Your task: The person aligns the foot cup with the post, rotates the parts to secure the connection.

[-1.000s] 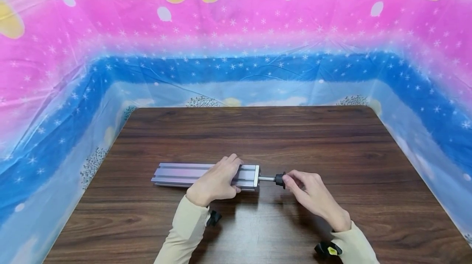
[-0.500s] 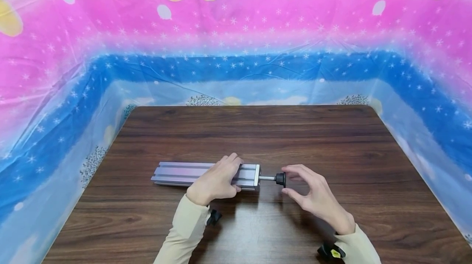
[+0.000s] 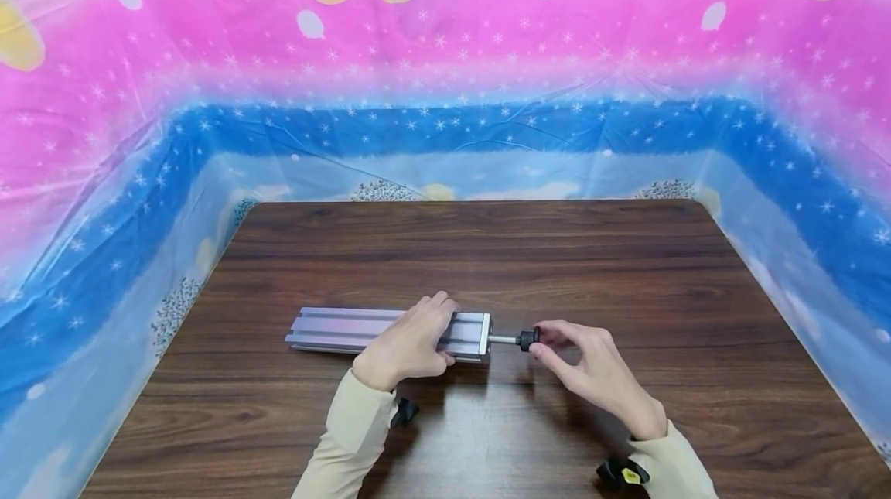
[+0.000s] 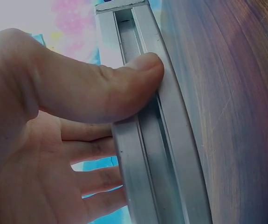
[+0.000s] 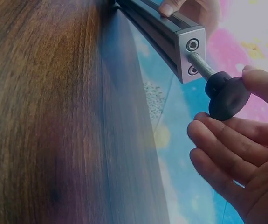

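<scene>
left hand (image 3: pixel 407 344) clamped the stiff, likely weighty aluminium rail (image 3: pixel 341 329) near the tabletop's front edge; right hand (image 3: pixel 592 371) pinched its small black knob (image 3: pixel 527 339).

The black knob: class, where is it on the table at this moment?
In the head view the black knob sits right of centre, on a threaded rod off the aluminium rail's right end, pinched by the right hand.

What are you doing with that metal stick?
A person's left hand grips a grooved aluminium bar that lies on a wooden table. The right hand pinches a black knob on a threaded rod. The rod sticks out of a hole in the bar's end plate, and a stretch of bare thread shows between plate and knob.
</scene>
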Available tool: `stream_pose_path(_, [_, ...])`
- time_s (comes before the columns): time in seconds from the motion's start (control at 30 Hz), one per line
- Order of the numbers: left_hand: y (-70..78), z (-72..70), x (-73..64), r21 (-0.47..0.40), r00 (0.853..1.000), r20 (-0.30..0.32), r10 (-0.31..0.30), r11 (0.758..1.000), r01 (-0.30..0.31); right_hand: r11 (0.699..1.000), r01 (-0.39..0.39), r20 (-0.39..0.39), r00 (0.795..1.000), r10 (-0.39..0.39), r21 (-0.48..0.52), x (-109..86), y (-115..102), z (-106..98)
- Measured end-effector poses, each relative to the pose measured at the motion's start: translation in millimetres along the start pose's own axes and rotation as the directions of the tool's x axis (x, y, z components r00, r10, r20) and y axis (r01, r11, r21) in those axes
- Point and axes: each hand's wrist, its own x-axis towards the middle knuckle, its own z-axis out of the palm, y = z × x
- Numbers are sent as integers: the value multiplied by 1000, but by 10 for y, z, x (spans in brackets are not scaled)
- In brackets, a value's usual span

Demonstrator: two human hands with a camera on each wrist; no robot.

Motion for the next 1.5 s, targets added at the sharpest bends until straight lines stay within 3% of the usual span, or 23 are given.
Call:
stream_pose_path(0.3, [-5, -5, -10, -9, 1000, 0, -6, 1000, 6, 990, -142, 50, 989, 142, -1, 13, -24, 5])
stream_pose_path(0.4, [-10, -9, -15, -15, 1000, 2, -10, 1000, 10, 993, -119, 56, 991, 119, -3, 2, -35, -5])
stream_pose_path(0.53, [-14, -17, -10, -13, 1000, 7, -11, 1000, 12, 1000, 6, 32, 999, -6, 4, -23, -31, -22])
stream_pose_path(0.7, [-9, -22, -2, -7, 1000, 2, -10, 1000, 10, 992, 119, 11, 993, -120, 37, -26, -8, -25])
stream_pose_path(1.1, [-9, 6, -18, -7, 1000, -11, 2, 1000, -2, 992, 122, 5, 993, -121, -24, -26, -8, -28])
stream_pose_path(1.33, [-7, -1, -22, -6, 1000, -13, 4, 1000, -4, 994, 86, -2, 996, -86, -62, -34, -2, -18])
stream_pose_path(1.5, [-6, -10, -16, -5, 1000, -7, 2, 1000, -2, 998, 42, 12, 999, -41, -36, -17, -2, -9])
